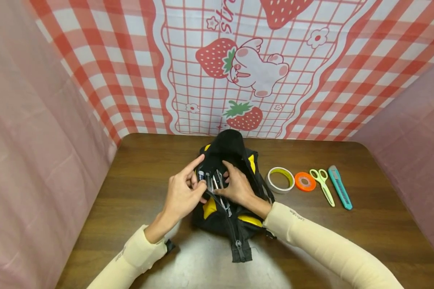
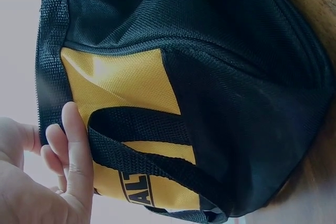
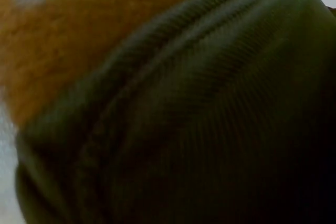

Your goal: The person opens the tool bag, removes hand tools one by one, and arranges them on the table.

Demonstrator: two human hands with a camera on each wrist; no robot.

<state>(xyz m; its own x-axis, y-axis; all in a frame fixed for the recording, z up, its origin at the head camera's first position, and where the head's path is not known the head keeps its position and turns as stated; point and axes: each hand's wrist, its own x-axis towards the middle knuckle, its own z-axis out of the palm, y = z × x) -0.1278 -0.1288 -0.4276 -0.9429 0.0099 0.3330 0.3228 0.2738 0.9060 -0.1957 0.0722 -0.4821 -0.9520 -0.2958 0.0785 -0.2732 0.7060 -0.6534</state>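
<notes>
A black tool bag (image 1: pixel 217 224) with yellow panels stands unzipped on the table, its flap raised at the back. At the left side of its mouth, my left hand (image 1: pixel 182 194) pinches the zipped edge, the index finger stretched forward. In the left wrist view, fingers (image 2: pixel 79 156) of that hand lie against the bag's black edge beside a yellow panel and a webbing handle (image 2: pixel 139 124). My right hand (image 1: pixel 238 186) reaches into the mouth, thumb and index finger spread beside metal tools (image 1: pixel 217 180); its other fingertips are partly hidden. Dark bag fabric (image 3: pixel 210 119) fills most of the right wrist view.
To the bag's right, in a row, lie a white tape roll (image 1: pixel 280 180), an orange tape roll (image 1: pixel 305 182), pale green scissors (image 1: pixel 323 186) and a teal box cutter (image 1: pixel 340 188). A checked strawberry cloth (image 1: pixel 130 72) hangs behind the wooden table (image 1: pixel 130 180).
</notes>
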